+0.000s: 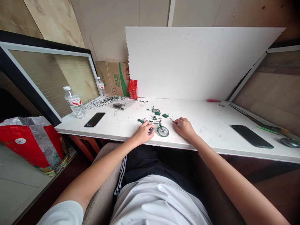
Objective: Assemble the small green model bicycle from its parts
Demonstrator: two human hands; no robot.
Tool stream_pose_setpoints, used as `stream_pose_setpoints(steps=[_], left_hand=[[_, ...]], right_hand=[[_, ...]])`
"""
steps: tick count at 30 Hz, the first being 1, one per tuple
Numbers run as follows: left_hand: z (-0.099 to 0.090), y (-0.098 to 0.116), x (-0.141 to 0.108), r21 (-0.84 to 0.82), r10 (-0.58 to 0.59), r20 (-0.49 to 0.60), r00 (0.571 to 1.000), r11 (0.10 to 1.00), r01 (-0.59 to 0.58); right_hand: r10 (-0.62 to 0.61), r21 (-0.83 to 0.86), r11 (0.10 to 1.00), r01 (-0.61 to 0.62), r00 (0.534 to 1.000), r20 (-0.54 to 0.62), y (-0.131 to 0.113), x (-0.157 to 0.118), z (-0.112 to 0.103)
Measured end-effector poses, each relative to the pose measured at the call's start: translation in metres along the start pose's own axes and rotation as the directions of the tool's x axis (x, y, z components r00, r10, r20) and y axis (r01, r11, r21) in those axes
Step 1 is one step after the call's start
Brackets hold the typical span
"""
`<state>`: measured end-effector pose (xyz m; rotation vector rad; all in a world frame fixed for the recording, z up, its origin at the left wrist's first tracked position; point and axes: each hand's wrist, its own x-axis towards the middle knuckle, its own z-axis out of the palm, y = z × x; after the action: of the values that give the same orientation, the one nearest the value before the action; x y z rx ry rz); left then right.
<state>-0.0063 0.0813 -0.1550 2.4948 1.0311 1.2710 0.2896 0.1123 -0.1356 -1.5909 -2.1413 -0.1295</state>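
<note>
A small green model bicycle (pixel 162 131) stands near the table's front edge, its spoked wheel toward the right. My left hand (pixel 143 132) is closed on the bicycle's left end, and its fingers hide part of the frame. To the right of the bicycle, my right hand (pixel 184 127) pinches a tiny thin piece (pixel 172 119) between thumb and forefinger, apart from the bicycle. Behind the bicycle lie a green part with a spoked wheel (pixel 155 110), a flat green block (pixel 165 115) and other small green pieces.
On the white table (pixel 206 125), a phone (pixel 95 119) and water bottle (pixel 75 103) are at left; black part frames (pixel 105 101) and a plastic bag (pixel 119 106) lie behind. Another phone (pixel 252 136) and a mouse (pixel 290 142) sit at right. A white board (pixel 199 62) stands behind.
</note>
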Motion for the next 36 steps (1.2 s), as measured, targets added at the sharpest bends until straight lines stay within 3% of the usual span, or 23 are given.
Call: stream_pose_setpoints(steps=[22,36], left_hand=[[-0.0005,-0.0017,0.0016,0.065,0.013,-0.006,1.0,0.998,-0.012],[0.0008,-0.0089,0.0016,0.009,0.004,0.002,1.0,1.0,-0.004]], right_hand=[[-0.001,0.0,1.0,0.001,1.0,-0.005,0.0006,-0.0008,0.0005],[0.004,-0.009,1.0,-0.004,1.0,0.002,0.0018,0.0004,0.0022]])
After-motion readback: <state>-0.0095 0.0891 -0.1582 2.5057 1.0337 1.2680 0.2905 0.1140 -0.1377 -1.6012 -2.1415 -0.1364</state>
